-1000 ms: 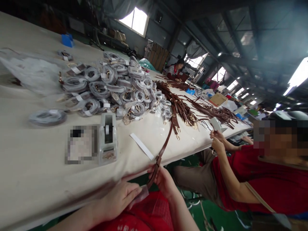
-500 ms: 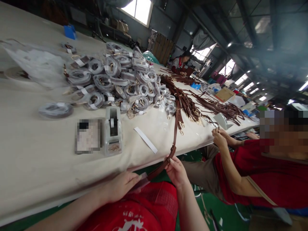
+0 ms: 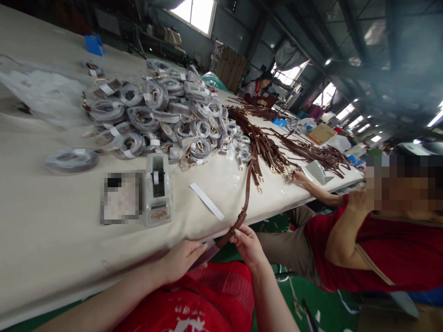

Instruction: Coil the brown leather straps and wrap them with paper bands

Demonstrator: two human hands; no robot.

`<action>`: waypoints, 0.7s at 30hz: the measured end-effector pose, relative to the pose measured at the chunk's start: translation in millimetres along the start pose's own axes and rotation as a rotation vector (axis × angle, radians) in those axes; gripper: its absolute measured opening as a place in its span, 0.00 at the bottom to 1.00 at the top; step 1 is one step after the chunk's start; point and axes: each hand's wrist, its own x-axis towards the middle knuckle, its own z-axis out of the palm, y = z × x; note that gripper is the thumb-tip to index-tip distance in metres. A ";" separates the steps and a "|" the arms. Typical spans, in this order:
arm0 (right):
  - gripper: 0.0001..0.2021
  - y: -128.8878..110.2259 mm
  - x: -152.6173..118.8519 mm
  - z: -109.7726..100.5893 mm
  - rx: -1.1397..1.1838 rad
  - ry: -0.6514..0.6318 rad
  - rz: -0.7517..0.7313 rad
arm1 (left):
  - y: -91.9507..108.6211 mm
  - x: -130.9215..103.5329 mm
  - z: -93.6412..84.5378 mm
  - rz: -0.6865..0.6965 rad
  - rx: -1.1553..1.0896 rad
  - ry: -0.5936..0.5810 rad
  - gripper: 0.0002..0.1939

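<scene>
A brown leather strap (image 3: pixel 247 193) runs from the pile on the table down over its edge to my hands. My right hand (image 3: pixel 247 246) pinches the strap close to a buckle or keeper. To its left, my left hand (image 3: pixel 183 260) is closed around a clear plastic sleeve (image 3: pixel 209 251) that covers the strap's lower end. The fingertips of my left hand are partly hidden behind the sleeve. Above my hands, a white paper strip (image 3: pixel 206 201) lies on the table.
Coiled straps in plastic (image 3: pixel 166 110) are heaped on the table (image 3: pixel 69 221). A tape dispenser (image 3: pixel 158 189) stands near the front, and loose brown straps (image 3: pixel 263 147) spread to the right. A co-worker in red (image 3: pixel 332 240) sits at the right, one hand by the strap clips.
The strap and my hands hold nearly the same pose, with the sleeve slightly further along the strap. The co-worker's hands have parted, one reaching to the straps, the other raised towards the head.
</scene>
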 end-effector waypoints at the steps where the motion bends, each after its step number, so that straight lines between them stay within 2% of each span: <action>1: 0.13 2.0 1.3 0.6 -0.010 -0.010 0.012 | 0.0 1.8 1.3 -0.010 -0.002 0.010 0.32; 6: 0.11 11.0 7.3 7.3 -0.029 -0.079 0.080 | -2.2 11.6 8.7 -0.018 0.007 0.067 0.33; 10: 0.15 17.8 9.5 15.0 0.010 -0.126 0.144 | -9.7 15.6 12.4 -0.001 0.060 0.126 0.31; 12: 0.16 21.5 11.7 18.1 0.045 -0.119 0.160 | -14.8 16.3 12.8 0.007 0.087 0.172 0.29; 14: 0.13 23.6 16.4 19.4 0.089 -0.083 0.155 | -19.2 16.8 12.3 0.013 0.103 0.216 0.27; 17: 0.10 20.9 29.5 17.5 0.147 -0.040 0.135 | -22.5 17.3 10.1 0.025 0.121 0.256 0.24; 21: 0.16 5.8 47.4 15.3 0.173 -0.053 0.106 | -18.6 13.1 5.8 0.050 0.140 0.259 0.24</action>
